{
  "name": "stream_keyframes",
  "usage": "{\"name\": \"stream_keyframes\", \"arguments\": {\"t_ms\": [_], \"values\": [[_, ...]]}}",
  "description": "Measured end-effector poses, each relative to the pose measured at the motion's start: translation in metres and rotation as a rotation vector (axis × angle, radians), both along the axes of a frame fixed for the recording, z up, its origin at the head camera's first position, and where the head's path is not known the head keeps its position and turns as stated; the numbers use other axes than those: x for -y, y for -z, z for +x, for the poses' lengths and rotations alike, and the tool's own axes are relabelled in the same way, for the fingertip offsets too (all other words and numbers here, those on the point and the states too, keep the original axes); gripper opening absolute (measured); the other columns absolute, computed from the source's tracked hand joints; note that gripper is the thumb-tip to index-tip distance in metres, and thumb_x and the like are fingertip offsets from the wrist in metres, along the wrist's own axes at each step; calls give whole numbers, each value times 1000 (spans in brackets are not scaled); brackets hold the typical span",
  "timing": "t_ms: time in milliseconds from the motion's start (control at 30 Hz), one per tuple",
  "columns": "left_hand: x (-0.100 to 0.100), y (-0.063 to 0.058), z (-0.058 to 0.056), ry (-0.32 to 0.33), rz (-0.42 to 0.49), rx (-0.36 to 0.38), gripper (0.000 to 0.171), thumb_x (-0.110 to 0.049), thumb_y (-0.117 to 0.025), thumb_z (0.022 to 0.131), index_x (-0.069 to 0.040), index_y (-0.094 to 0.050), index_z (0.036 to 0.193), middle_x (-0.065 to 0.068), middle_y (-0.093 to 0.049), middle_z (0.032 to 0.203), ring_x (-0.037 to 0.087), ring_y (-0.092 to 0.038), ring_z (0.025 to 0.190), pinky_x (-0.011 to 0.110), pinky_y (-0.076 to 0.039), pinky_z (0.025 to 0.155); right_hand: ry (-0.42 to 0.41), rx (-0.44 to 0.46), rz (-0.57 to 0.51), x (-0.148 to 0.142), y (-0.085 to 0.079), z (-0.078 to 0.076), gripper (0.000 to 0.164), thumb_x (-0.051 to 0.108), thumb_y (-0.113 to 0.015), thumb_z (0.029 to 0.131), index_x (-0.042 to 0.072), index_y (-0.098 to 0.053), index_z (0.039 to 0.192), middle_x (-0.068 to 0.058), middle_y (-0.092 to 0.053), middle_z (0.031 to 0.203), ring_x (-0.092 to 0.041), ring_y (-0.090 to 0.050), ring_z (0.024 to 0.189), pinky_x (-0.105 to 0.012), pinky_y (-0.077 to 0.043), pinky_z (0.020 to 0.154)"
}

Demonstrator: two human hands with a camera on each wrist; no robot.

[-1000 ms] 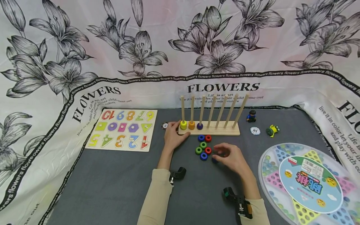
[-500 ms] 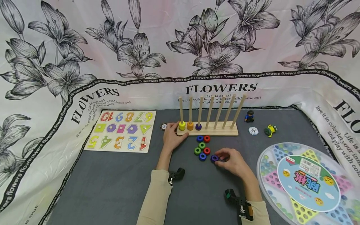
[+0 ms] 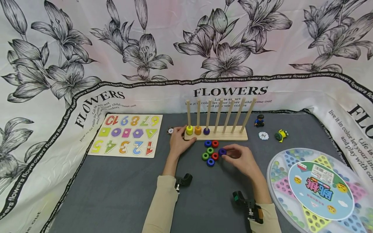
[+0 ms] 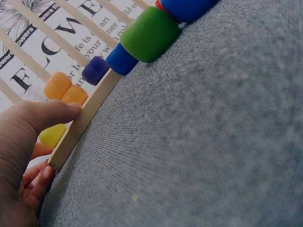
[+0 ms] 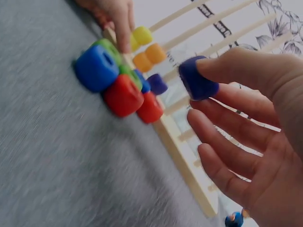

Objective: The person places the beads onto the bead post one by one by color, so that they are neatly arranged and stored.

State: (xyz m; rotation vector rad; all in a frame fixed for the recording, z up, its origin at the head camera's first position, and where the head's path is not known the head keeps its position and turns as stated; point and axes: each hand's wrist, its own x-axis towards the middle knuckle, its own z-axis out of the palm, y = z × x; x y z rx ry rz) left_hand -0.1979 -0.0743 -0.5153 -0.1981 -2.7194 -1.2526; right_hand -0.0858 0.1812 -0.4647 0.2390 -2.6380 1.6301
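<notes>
At the left end of a wooden peg rack [image 3: 230,137], my left hand [image 3: 178,141] grips the base, thumb along the front edge. In the right wrist view, my right hand [image 5: 255,127] pinches a dark purple ring [image 5: 196,80] between thumb and forefinger, the other fingers spread apart. The head view puts that ring just right of a loose cluster in front of the rack: green rings [image 3: 205,156], blue rings [image 3: 210,162] and red rings [image 3: 215,143]. Yellow rings [image 3: 189,130], orange rings [image 3: 198,130] and one purple ring [image 3: 206,131] sit on the three leftmost pegs; the other pegs are bare.
A number and shape puzzle board [image 3: 125,136] lies at the left. Right of the rack are a toy figure [image 3: 259,120], a white chip [image 3: 263,136] and a toy frog [image 3: 281,135]. A round Chinese checkers board [image 3: 320,191] fills the right side.
My right hand has taken the purple ring from the table and lifted it up and away, toward the rack. The left hand stays at the rack's end.
</notes>
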Motion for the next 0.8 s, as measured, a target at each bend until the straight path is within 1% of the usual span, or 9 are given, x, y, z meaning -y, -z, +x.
{"name": "stream_keyframes", "arguments": {"t_ms": [200,300,367,500,567,700,800], "values": [[0,0,0,-2,1,-3,74,-38,-81,78,-4,-57,139,15,-51,119,28,-56,104,38,-52,87,86,-86,-57,8,-15,-15,29,8,-75,87,-1,-71,114,-17,-70,102,-8,-66,85,-18,-52,74],[1,1,0,1,0,3,74,-38,-81,79,-4,-57,139,15,-51,120,27,-56,104,38,-52,87,114,-132,-84,11,-24,-23,30,8,-76,87,-1,-70,115,-18,-69,107,-5,-64,84,-15,-51,74],[1,2,-1,3,-1,2,74,-38,-81,78,-4,-56,139,15,-51,120,27,-56,104,38,-52,87,127,-163,-90,13,-29,-28,31,9,-76,86,-1,-70,115,-18,-68,108,-5,-64,84,-14,-51,73],[1,2,-1,4,-4,-7,74,-37,-81,78,-3,-57,139,15,-52,120,27,-56,104,37,-52,87,149,-211,-66,19,-43,-36,32,9,-77,86,-1,-70,115,-17,-69,108,-7,-64,84,-13,-50,72],[1,2,-1,4,-7,-11,74,-37,-81,78,-3,-57,139,15,-52,120,27,-55,104,37,-52,87,155,-228,-55,22,-53,-39,30,7,-76,86,-3,-70,114,-18,-69,107,-8,-63,83,-13,-49,72],[1,2,-1,2,-10,-12,74,-38,-81,78,-3,-57,138,15,-52,120,26,-55,104,37,-52,86,148,-273,-57,32,-81,-37,28,0,-74,86,-9,-68,112,-23,-68,105,-5,-62,80,-14,-48,71],[1,1,-1,5,-3,-15,74,-38,-81,78,-2,-57,138,15,-52,120,27,-55,104,37,-52,87,140,-290,-76,36,-92,-39,28,-2,-74,85,-10,-68,111,-25,-68,104,-5,-61,79,-16,-49,70]]}}
